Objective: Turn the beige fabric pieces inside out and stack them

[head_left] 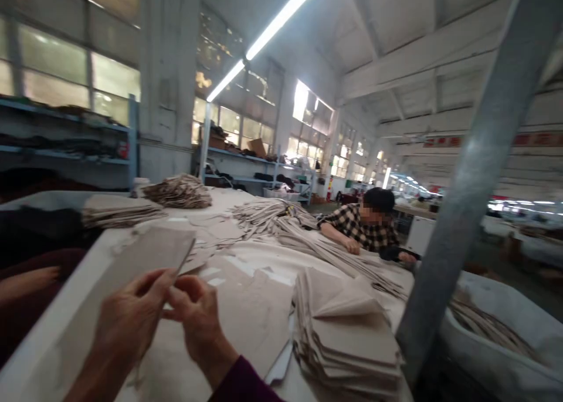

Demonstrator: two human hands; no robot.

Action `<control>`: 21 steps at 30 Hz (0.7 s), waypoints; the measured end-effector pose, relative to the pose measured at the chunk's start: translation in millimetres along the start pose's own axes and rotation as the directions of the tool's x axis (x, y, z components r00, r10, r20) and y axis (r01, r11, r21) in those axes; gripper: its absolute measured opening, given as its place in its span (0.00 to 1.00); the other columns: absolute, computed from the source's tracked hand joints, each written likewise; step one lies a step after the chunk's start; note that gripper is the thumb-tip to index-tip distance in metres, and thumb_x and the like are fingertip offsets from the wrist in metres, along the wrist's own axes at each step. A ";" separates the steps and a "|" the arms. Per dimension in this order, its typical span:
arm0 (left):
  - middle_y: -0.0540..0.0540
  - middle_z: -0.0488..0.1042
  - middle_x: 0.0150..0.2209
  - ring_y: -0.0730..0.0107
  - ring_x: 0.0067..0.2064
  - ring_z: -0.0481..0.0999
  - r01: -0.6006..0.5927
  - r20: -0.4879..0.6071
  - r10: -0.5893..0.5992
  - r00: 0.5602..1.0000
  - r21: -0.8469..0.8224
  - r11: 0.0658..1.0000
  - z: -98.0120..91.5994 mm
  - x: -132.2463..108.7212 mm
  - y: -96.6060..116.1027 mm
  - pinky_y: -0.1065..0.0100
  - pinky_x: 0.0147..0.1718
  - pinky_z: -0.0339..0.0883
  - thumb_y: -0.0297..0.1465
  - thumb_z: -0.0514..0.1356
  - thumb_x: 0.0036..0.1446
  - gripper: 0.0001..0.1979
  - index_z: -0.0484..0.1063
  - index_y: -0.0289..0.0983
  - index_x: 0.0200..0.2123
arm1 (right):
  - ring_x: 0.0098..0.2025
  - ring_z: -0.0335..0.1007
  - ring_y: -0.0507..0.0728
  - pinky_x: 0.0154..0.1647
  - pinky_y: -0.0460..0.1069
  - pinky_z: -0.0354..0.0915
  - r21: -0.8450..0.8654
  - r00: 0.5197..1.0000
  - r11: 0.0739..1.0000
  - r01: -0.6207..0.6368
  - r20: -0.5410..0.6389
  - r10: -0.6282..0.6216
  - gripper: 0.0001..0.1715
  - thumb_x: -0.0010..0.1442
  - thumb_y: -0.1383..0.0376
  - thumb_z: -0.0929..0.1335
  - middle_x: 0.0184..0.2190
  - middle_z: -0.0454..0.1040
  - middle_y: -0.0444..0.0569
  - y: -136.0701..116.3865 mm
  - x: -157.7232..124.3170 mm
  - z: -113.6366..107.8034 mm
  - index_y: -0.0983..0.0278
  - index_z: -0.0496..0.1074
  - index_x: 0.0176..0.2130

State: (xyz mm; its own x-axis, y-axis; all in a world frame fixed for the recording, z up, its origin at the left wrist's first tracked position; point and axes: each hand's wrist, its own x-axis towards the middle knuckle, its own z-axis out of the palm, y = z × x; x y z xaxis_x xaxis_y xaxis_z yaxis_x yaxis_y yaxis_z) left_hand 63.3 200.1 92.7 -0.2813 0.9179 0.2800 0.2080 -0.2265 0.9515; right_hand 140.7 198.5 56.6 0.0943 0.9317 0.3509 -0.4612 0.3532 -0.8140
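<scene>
**Thin fabric piece, pinch it at the edge**

So both hands are up in front of the camera over the big white table (272, 261). The left hand (127, 320) has a flat beige cut piece (145, 255) pinched at its near edge, thumb on top, and the piece slants up and away from the fingers. The right hand (197, 314) is curled in right beside it, fingertips meeting the same edge just under the corner. It looks like a light pinch too, though the blur makes it hard to say how much of the piece it really has.

Handling-wise I'd guess the piece is very light and thin. It holds its flat shape in the air, so probably a bit stiff, more like interfaced cloth or card than floppy cloth. Edge grip seems the way to go: it's too thin to grab anywhere else, and a hard squeeze in the middle would likely crease it.

Just right of the hands sits a thick stack of folded beige pieces (347, 337), with more loose sheets spread under them. Further back there are long bundles (308, 237) across the table, and another person in a checked shirt (356, 226) leans over them, their hands well apart from these two.
</scene>
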 end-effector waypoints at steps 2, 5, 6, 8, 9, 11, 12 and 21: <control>0.49 0.75 0.27 0.63 0.31 0.73 -0.040 0.135 0.050 0.990 -0.076 0.996 4.7 1.0 -9.3 0.68 0.30 0.67 0.44 0.61 0.41 0.18 0.74 0.35 0.30 | 0.35 0.69 0.54 0.36 0.49 0.69 -0.013 0.999 1.000 -0.010 0.034 0.010 0.21 0.43 0.56 0.73 0.33 0.72 0.47 1.6 -7.5 -13.7 0.67 0.73 0.35; 0.45 0.75 0.29 0.64 0.32 0.73 -0.131 0.199 0.158 0.967 -0.141 0.981 19.9 2.3 -26.9 0.68 0.33 0.66 0.42 0.61 0.43 0.18 0.73 0.32 0.30 | 0.38 0.70 0.55 0.41 0.50 0.68 -0.067 0.996 0.998 -0.010 0.085 0.015 0.19 0.46 0.60 0.73 0.36 0.74 0.48 6.9 -9.5 -34.5 0.65 0.72 0.38; 0.44 0.74 0.29 0.65 0.32 0.72 -0.134 0.189 0.163 0.968 -0.160 0.978 24.7 3.9 -33.6 0.68 0.33 0.66 0.41 0.60 0.44 0.17 0.73 0.32 0.30 | 0.40 0.69 0.55 0.42 0.50 0.67 -0.092 0.995 0.996 -0.017 0.099 0.026 0.17 0.48 0.60 0.73 0.37 0.74 0.48 10.3 -8.0 -40.2 0.65 0.72 0.38; 0.45 0.73 0.27 0.68 0.30 0.71 -0.089 0.191 0.132 0.973 -0.219 0.972 31.4 6.3 -45.5 0.70 0.30 0.64 0.41 0.59 0.47 0.17 0.72 0.31 0.30 | 0.41 0.69 0.56 0.44 0.51 0.67 -0.127 0.992 0.991 -0.038 0.114 0.052 0.15 0.50 0.61 0.72 0.37 0.74 0.48 17.5 -5.4 -48.3 0.65 0.72 0.38; 0.45 0.72 0.26 0.69 0.29 0.70 -0.071 0.196 0.119 0.973 -0.236 0.969 33.7 6.4 -49.8 0.71 0.28 0.64 0.41 0.60 0.47 0.16 0.72 0.31 0.29 | 0.42 0.69 0.56 0.44 0.52 0.67 -0.135 0.991 0.990 -0.046 0.119 0.062 0.15 0.50 0.61 0.72 0.37 0.74 0.48 20.2 -5.4 -50.8 0.65 0.72 0.38; 0.47 0.71 0.25 0.71 0.28 0.69 -0.057 0.179 0.104 0.978 -0.249 0.967 36.9 4.1 -54.6 0.73 0.27 0.62 0.41 0.60 0.48 0.16 0.72 0.32 0.29 | 0.43 0.69 0.57 0.44 0.52 0.68 -0.146 0.988 0.988 -0.060 0.132 0.080 0.15 0.52 0.61 0.71 0.38 0.73 0.49 23.2 -7.6 -53.9 0.65 0.71 0.40; 0.47 0.70 0.25 0.72 0.28 0.68 -0.062 0.163 0.105 0.981 -0.249 0.967 38.2 2.4 -55.6 0.73 0.27 0.61 0.41 0.59 0.49 0.16 0.72 0.32 0.29 | 0.44 0.68 0.58 0.43 0.52 0.68 -0.150 0.986 0.986 -0.067 0.140 0.088 0.15 0.54 0.60 0.70 0.40 0.73 0.50 23.8 -9.0 -54.8 0.65 0.71 0.40; 0.51 0.64 0.21 0.76 0.25 0.62 -0.018 0.172 0.074 0.982 -0.308 0.951 43.3 1.7 -64.2 0.74 0.23 0.56 0.37 0.56 0.51 0.14 0.69 0.31 0.23 | 0.41 0.68 0.57 0.43 0.54 0.69 -0.233 0.989 0.968 -0.095 0.091 0.119 0.16 0.53 0.58 0.70 0.36 0.72 0.49 27.4 -8.0 -62.3 0.66 0.71 0.38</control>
State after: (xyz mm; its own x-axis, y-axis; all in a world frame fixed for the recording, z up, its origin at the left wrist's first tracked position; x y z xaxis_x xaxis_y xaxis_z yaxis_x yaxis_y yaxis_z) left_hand 90.0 230.3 26.6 -0.0998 0.9410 0.3234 -0.0857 -0.3319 0.9394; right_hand 182.2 206.1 2.7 -0.0423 0.9553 0.2925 -0.2495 0.2734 -0.9290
